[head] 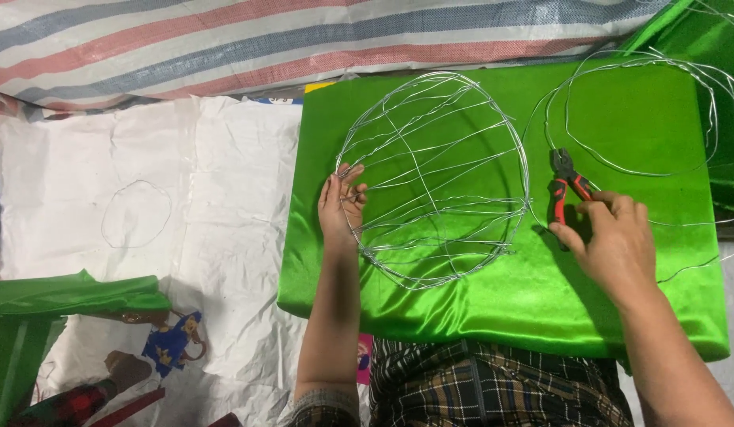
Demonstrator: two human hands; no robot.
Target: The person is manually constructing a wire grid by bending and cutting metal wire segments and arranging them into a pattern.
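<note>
A round frame of thin silver wire (434, 178) lies on a bright green satin-covered board (493, 308). My left hand (341, 207) rests on the frame's left edge, fingers touching the wires there. My right hand (612, 237) closes around the red-and-black handles of a pair of pliers (565, 180) lying on the green cloth to the right of the frame. The pliers' jaws point away from me. Loose loops of silver wire (636, 111) curl over the right part of the cloth.
A small wire ring (136, 213) lies on crumpled white sheeting (225, 237) to the left. Folded green fabric (74, 294) and a small blue and yellow toy figure (173, 341) sit at lower left. A striped tarp (225, 47) runs along the back. A checked cloth (493, 391) covers my lap.
</note>
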